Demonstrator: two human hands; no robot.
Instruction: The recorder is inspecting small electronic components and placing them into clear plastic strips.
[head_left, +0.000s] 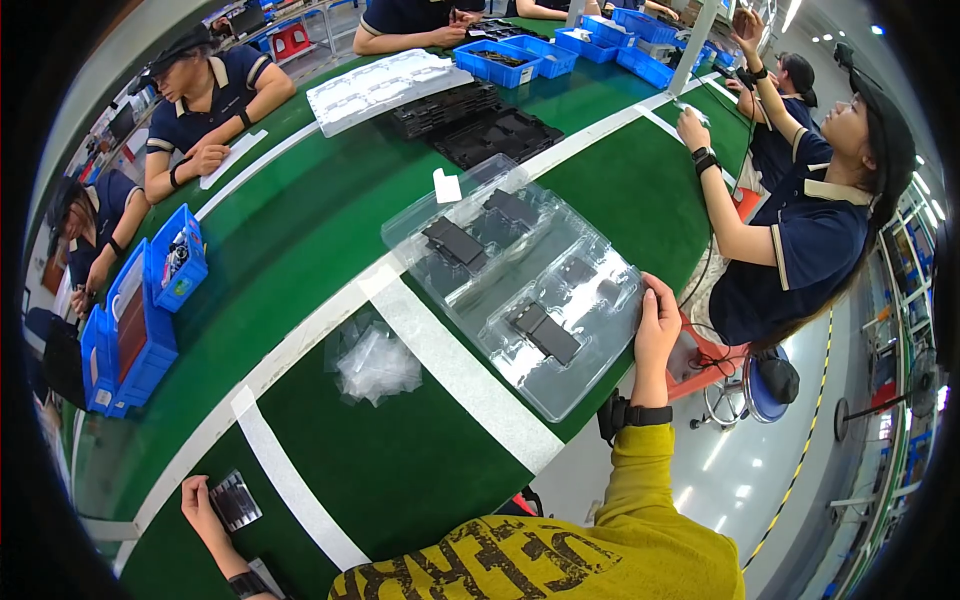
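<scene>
My right hand (657, 322) grips the right edge of a clear plastic blister tray (470, 300), its fingers bent over the rim. Dark rectangular parts sit in the tray's moulded pockets: one black part (545, 333) near, another (455, 243) farther off and a third (511, 208) at the far end. At the lower left, my left hand (200, 502) rests with curled fingers beside a small dark sheet with glossy strips (236, 501). What those fingers hold, if anything, is too small to make out. A pile of crumpled clear film (376, 365) lies between my hands.
White tape lines (450, 375) divide the green table. Beyond the tray are stacked black trays (495, 135), a white moulded tray (385, 90) and blue bins (497, 62). More blue bins (140, 325) stand at left. Co-workers sit around; one person (800, 230) is close on the right.
</scene>
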